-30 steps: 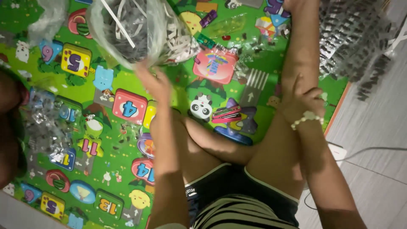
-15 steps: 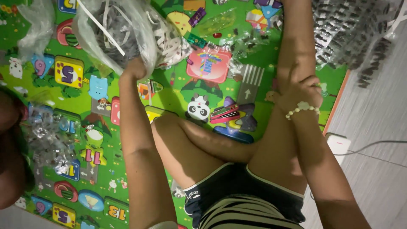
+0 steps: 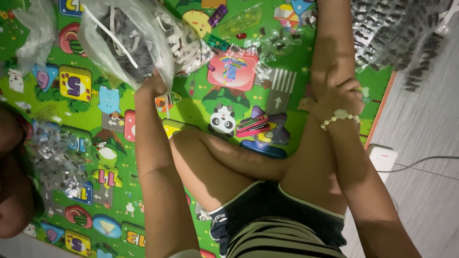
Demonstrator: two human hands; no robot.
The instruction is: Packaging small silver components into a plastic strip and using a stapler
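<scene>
**Left hand grips bag of parts, right hand rests on leg**

The left hand [image 3: 154, 85] is closed on the lower edge of a clear plastic bag [image 3: 124, 36] full of grey and white parts, which bulges up and away from the grip over the green play mat [image 3: 191, 102]. The right hand [image 3: 337, 98], with a bead bracelet [image 3: 340, 117] at the wrist, is wrapped around the person's own shin [image 3: 330, 43], fingers curled against it.

Plastic bag [image 3: 129, 38] blocks far-left; mat [image 3: 201, 102] centre free.
</scene>
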